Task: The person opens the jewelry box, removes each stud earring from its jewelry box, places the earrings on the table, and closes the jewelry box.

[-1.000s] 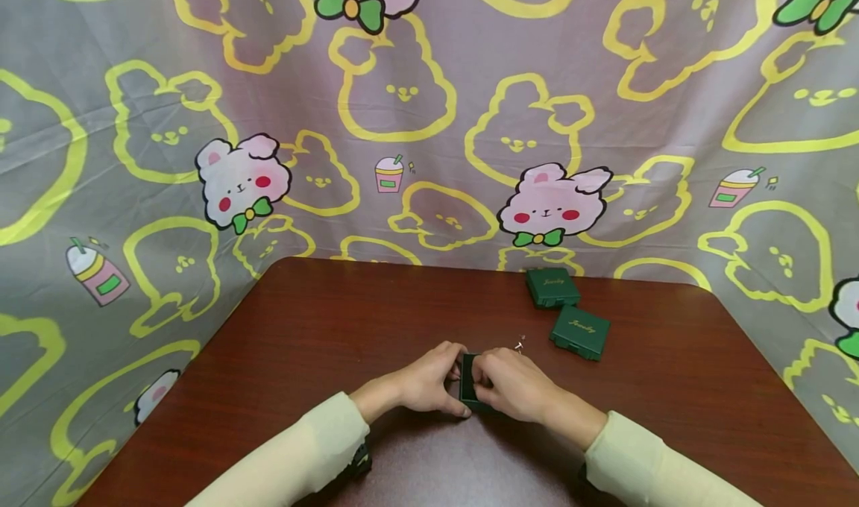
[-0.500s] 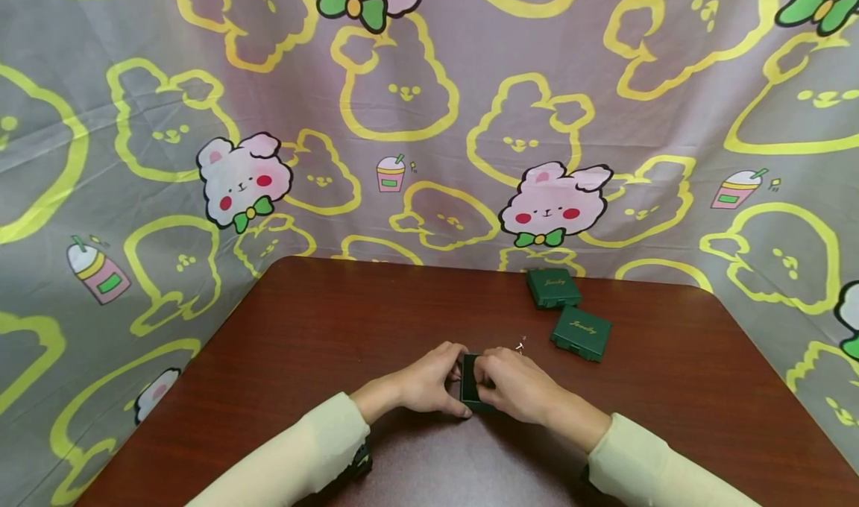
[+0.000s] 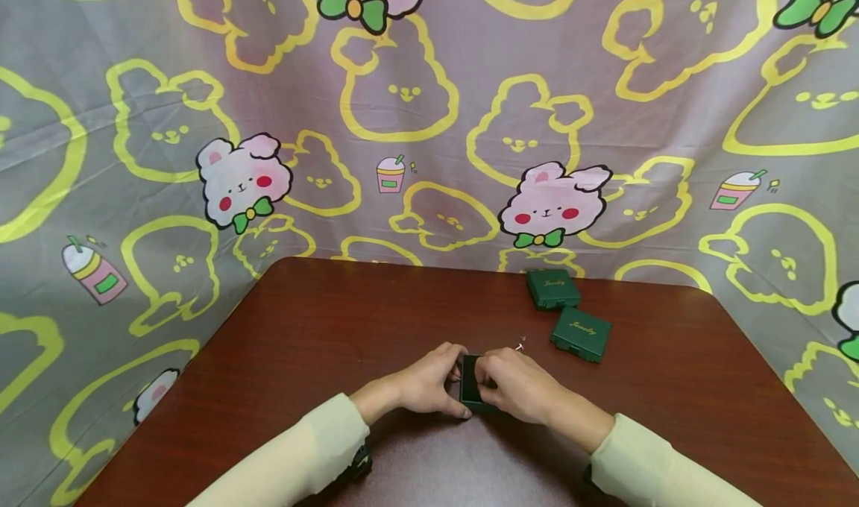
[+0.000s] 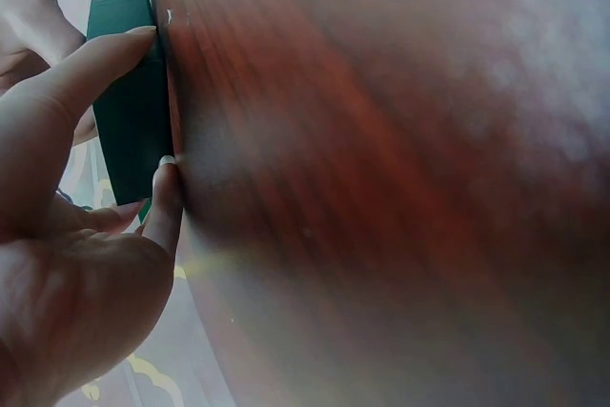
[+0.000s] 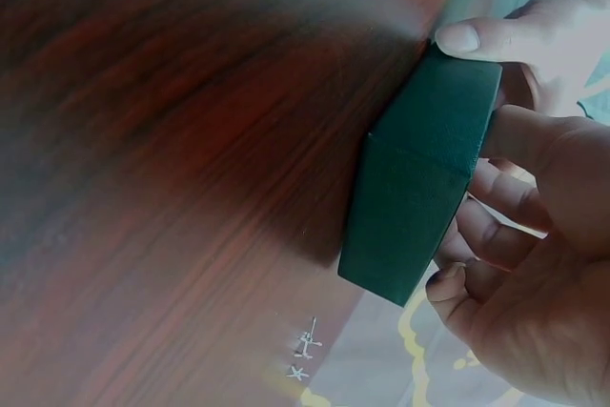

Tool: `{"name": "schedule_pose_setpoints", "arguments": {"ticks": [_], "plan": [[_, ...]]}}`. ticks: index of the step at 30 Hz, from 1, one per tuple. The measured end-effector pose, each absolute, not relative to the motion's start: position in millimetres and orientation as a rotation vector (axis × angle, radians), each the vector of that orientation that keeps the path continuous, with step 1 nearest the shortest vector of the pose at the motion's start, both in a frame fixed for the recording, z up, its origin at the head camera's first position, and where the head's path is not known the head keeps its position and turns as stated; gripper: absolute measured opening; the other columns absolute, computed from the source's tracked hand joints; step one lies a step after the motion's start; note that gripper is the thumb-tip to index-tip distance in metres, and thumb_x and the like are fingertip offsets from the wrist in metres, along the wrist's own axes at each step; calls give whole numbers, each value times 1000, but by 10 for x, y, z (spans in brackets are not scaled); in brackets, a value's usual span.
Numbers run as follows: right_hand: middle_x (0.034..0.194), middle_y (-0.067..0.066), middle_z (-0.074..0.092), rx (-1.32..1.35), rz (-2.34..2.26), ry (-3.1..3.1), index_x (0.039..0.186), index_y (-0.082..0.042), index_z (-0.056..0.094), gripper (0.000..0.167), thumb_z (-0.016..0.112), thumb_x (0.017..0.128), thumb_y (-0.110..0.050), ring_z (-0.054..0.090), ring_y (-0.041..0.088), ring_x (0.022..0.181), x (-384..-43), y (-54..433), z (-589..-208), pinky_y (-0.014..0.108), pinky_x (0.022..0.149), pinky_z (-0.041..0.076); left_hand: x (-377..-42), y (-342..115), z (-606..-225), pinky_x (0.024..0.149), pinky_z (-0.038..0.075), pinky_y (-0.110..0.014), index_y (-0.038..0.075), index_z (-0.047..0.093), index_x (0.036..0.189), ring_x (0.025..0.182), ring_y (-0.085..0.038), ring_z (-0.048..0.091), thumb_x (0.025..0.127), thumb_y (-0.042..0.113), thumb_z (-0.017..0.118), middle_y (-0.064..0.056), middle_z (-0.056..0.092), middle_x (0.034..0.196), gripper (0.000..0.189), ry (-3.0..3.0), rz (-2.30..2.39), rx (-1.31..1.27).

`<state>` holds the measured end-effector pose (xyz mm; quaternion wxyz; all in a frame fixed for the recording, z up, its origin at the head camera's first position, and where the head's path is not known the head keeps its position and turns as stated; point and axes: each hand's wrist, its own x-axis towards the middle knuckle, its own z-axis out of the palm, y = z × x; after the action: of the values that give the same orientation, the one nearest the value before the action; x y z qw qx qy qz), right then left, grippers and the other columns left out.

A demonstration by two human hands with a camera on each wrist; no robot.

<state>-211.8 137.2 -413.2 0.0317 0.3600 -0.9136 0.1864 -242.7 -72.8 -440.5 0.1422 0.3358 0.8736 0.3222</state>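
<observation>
A small green jewelry box (image 3: 472,408) stands on the table between the hands, its black lining (image 3: 470,379) facing up. My left hand (image 3: 426,380) grips it by the side, thumb at the near wall and fingers at the far one. The left wrist view shows that thumb and fingers spanning the green box (image 4: 129,131). My right hand (image 3: 517,384) has its fingers bent down into the open top. Their tips are hidden behind the box wall (image 5: 410,197) in the right wrist view, so I cannot tell what they pinch.
Small silvery jewelry pieces (image 3: 520,346) lie just beyond my right hand; one looks like a star (image 5: 297,373). Two closed green jewelry boxes, a nearer one (image 3: 581,333) and a farther one (image 3: 553,288), lie at the back right. A patterned curtain (image 3: 416,119) hangs behind the table.
The right hand's fingers have shifted very slightly to the right within the box. Otherwise both hands and the box hold their places.
</observation>
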Motion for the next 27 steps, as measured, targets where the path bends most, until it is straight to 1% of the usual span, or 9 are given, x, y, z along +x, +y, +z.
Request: {"name": "schedule_pose_setpoints", "arguments": {"ticks": [3, 7, 13, 21, 27], "plan": [[75, -15, 58, 1115, 585, -2819, 75, -20, 67, 19, 78, 87, -10, 54, -1, 67, -2125, 1383, -4139, 21, 59, 45, -2433, -731, -4417, 88, 45, -22, 8, 49, 133, 100, -11, 51, 73, 27, 94, 1, 48, 113, 77, 2519, 933, 974], [74, -16, 59, 1123, 593, -2830, 75, -20, 69, 18, 78, 88, -11, 53, -2, 67, -2138, 1402, -4136, 22, 60, 46, -2438, -733, -4423, 88, 45, -22, 7, 48, 134, 100, -10, 50, 73, 28, 94, 1, 47, 112, 79, 2519, 931, 971], [75, -15, 60, 1119, 575, -2821, 74, -22, 66, 21, 76, 87, -8, 53, -2, 68, -2149, 1447, -4111, 21, 61, 47, -2438, -731, -4422, 89, 45, -21, 6, 48, 135, 99, -9, 52, 74, 27, 94, 0, 48, 112, 80, 2521, 935, 966], [77, -12, 60, 1110, 639, -2772, 79, -18, 66, 18, 74, 87, -4, 53, 0, 67, -2199, 1592, -4026, 22, 60, 46, -2429, -723, -4415, 88, 46, -21, 8, 48, 134, 99, -9, 52, 72, 27, 94, 2, 48, 111, 80, 2537, 926, 964], [82, -11, 64, 1062, 739, -2796, 87, -14, 71, 11, 70, 91, -4, 58, 1, 72, -2266, 1739, -3947, 25, 65, 51, -2422, -720, -4410, 89, 45, -21, 7, 48, 134, 98, -10, 52, 71, 27, 95, 1, 49, 109, 81, 2538, 933, 965]]}}
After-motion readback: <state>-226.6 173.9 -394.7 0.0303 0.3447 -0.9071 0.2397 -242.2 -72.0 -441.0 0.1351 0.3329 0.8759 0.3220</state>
